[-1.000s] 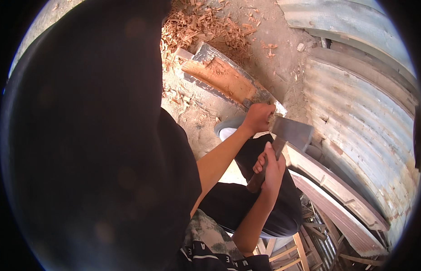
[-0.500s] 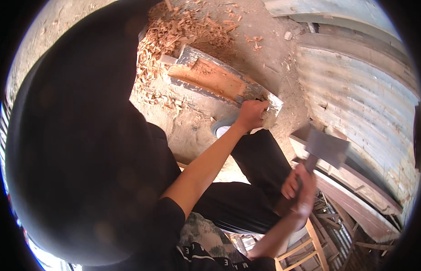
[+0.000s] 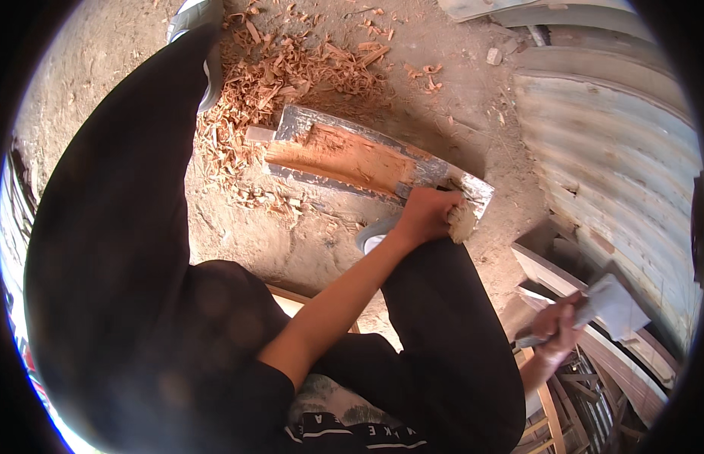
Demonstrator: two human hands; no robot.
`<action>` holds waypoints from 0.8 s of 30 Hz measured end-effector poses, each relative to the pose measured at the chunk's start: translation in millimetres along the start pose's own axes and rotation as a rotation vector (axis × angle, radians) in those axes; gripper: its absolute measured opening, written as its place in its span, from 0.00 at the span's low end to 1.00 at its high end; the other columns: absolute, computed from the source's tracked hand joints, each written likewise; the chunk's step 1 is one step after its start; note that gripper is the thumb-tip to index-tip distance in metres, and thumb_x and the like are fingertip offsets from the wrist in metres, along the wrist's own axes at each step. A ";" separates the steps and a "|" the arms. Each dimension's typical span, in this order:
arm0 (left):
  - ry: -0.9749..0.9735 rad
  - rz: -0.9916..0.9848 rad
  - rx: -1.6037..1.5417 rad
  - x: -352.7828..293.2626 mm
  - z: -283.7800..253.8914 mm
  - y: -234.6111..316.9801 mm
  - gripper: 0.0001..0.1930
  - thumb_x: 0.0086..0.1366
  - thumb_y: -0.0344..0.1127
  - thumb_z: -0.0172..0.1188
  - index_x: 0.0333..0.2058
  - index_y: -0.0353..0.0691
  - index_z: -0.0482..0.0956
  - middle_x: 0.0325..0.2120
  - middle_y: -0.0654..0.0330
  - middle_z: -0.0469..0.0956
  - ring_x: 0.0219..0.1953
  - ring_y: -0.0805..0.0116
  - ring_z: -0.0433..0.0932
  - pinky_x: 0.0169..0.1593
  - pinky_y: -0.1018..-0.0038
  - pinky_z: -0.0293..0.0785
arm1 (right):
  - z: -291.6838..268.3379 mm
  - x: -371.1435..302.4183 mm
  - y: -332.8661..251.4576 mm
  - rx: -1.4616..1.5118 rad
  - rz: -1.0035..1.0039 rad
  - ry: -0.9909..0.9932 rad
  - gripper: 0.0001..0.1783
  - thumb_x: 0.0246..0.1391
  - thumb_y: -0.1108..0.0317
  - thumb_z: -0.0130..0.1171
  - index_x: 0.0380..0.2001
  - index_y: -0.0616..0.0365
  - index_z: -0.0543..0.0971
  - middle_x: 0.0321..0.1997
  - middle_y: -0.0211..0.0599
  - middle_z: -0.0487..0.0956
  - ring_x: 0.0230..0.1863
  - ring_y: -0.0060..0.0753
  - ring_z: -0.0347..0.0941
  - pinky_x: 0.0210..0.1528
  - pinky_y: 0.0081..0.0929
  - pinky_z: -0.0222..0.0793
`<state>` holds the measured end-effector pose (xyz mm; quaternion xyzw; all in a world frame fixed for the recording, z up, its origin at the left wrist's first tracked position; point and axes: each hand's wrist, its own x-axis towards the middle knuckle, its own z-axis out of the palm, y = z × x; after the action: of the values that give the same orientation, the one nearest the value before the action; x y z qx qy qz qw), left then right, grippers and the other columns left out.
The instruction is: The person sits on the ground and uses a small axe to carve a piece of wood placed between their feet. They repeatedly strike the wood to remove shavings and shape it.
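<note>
My left hand [image 3: 429, 216] is closed round a chisel, its pale frayed handle end [image 3: 462, 221] sticking out beyond the fist. The chisel's dark metal blade [image 3: 403, 190] meets the right end of a hollow cut in a long wooden block [image 3: 443, 168]. Grey and white flaking paint covers the block's edges, while the hollow [image 3: 344, 157] is bare orange-brown wood. Out to the right, away from the block, my right hand [image 3: 558, 327] grips a hatchet by its handle. The hatchet's wide, flat metal head [image 3: 618, 305] is raised and slightly blurred.
Reddish wood shavings [image 3: 280, 79] are heaped on the dirt floor beyond the block. Corrugated metal sheets [image 3: 609, 151] line the right side. Planks [image 3: 624, 371] lie below them, near a wooden chair frame [image 3: 552, 416]. My dark-trousered legs [image 3: 450, 318] are bent around the work.
My right hand has swung the hatchet outward to the right and slightly down, farther from the chisel. My left hand keeps the chisel against the block. My left leg appears farther left as the view shifts.
</note>
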<state>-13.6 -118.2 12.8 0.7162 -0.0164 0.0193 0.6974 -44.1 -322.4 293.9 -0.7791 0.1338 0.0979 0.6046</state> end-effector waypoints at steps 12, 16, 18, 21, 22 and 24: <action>0.071 0.045 0.031 2.2 18.0 -3.0 0.10 0.42 0.32 0.69 0.23 0.47 0.75 0.17 0.59 0.74 0.21 0.56 0.77 0.25 0.64 0.70 | 63.8 16.6 112.4 -0.491 0.363 0.017 0.20 0.52 0.73 0.69 0.47 0.63 0.75 0.33 0.34 0.77 0.34 0.23 0.74 0.30 0.18 0.70; 0.072 0.057 0.024 2.5 18.8 -3.6 0.10 0.42 0.32 0.69 0.23 0.47 0.76 0.17 0.59 0.74 0.21 0.56 0.77 0.25 0.64 0.70 | 61.6 14.8 110.3 -0.301 0.457 0.103 0.21 0.53 0.72 0.69 0.48 0.63 0.73 0.33 0.33 0.77 0.35 0.22 0.74 0.35 0.17 0.69; 0.068 0.053 0.036 4.5 23.5 -4.8 0.10 0.41 0.32 0.69 0.23 0.47 0.76 0.17 0.58 0.74 0.22 0.55 0.77 0.25 0.64 0.70 | 56.7 8.4 109.3 -0.152 0.474 0.178 0.20 0.54 0.72 0.69 0.47 0.63 0.73 0.34 0.33 0.77 0.36 0.22 0.73 0.38 0.17 0.70; 0.060 0.038 0.054 1.1 25.7 -4.4 0.11 0.41 0.32 0.69 0.23 0.47 0.76 0.17 0.58 0.74 0.22 0.55 0.77 0.25 0.64 0.70 | 60.2 -0.2 130.3 -0.253 0.405 0.191 0.19 0.54 0.74 0.68 0.47 0.64 0.73 0.36 0.33 0.77 0.38 0.22 0.73 0.39 0.19 0.70; 0.036 0.047 0.054 -0.4 27.8 -3.5 0.11 0.41 0.32 0.69 0.23 0.47 0.76 0.17 0.59 0.74 0.22 0.55 0.77 0.25 0.64 0.70 | 59.8 4.6 128.3 -0.444 0.366 0.089 0.18 0.53 0.75 0.68 0.46 0.63 0.75 0.36 0.32 0.77 0.38 0.23 0.73 0.41 0.19 0.69; 0.004 0.060 0.086 -1.3 22.5 -8.3 0.11 0.40 0.32 0.69 0.24 0.47 0.76 0.17 0.59 0.74 0.22 0.55 0.77 0.25 0.64 0.70 | 56.1 5.9 135.3 -0.577 0.218 0.000 0.12 0.52 0.77 0.68 0.40 0.62 0.79 0.35 0.32 0.78 0.38 0.24 0.73 0.41 0.21 0.69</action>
<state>-14.4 -140.5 3.9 0.7447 -0.0354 0.0423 0.6651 -82.2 -300.1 154.2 -0.8996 0.1834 0.1963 0.3444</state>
